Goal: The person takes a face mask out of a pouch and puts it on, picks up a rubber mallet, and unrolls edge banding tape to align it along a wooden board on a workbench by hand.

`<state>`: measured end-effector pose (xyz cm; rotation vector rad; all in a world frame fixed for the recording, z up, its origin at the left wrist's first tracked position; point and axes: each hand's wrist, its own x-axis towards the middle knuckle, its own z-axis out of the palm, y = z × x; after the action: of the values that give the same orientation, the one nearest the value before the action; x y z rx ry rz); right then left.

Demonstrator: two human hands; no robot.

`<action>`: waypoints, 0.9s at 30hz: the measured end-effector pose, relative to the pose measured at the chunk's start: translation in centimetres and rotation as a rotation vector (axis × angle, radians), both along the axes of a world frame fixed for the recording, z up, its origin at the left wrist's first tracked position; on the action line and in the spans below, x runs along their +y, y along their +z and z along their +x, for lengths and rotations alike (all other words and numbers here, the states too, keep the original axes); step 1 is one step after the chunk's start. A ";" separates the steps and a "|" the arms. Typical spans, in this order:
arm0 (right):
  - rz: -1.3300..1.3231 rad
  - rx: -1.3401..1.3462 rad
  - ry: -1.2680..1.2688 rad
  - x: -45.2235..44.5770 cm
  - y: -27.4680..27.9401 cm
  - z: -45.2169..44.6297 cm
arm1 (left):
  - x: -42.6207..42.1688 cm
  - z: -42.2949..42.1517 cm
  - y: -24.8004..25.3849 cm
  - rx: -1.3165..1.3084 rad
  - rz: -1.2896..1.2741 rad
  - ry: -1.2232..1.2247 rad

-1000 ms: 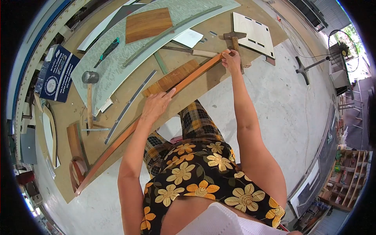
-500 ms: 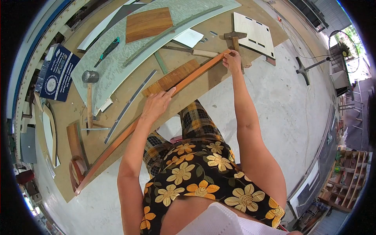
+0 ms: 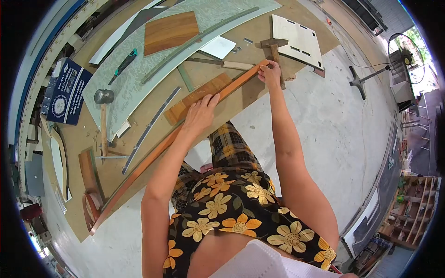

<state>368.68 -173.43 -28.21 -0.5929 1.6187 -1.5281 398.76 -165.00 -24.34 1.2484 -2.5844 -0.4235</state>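
Note:
A long orange-brown strip (image 3: 147,161) runs diagonally along the near edge of the brown table (image 3: 139,106). Its far end is pinched in my right hand (image 3: 270,73), close to a hammer (image 3: 274,44). My left hand (image 3: 201,111) lies on the strip near its middle, fingers extended and fairly close together, palm down. Just beyond the strip is a wood-grain piece (image 3: 185,103), partly covered by my left hand. A thin metal strip (image 3: 150,130) lies to the left of that piece.
A rubber mallet (image 3: 104,116), a green-black cutter (image 3: 123,66), a pale green patterned panel (image 3: 111,92), a wood-grain board (image 3: 170,33) and a slotted pale board (image 3: 296,41) lie on the table. A blue box (image 3: 68,92) is at left, a fan (image 3: 406,58) at right.
My left hand has slid along the strip towards the upper right. My right hand and the strip's far end have shifted slightly left in view, as have the objects on the table.

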 end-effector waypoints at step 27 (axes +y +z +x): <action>-0.031 0.028 0.015 1.0 0.9 1.0 | -6.8 -10.8 -0.6 -0.093 -0.095 -0.167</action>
<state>369.63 -172.47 -27.28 -0.6447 1.6107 -1.5432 387.97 -171.83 -24.93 1.0495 -2.7637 -0.2747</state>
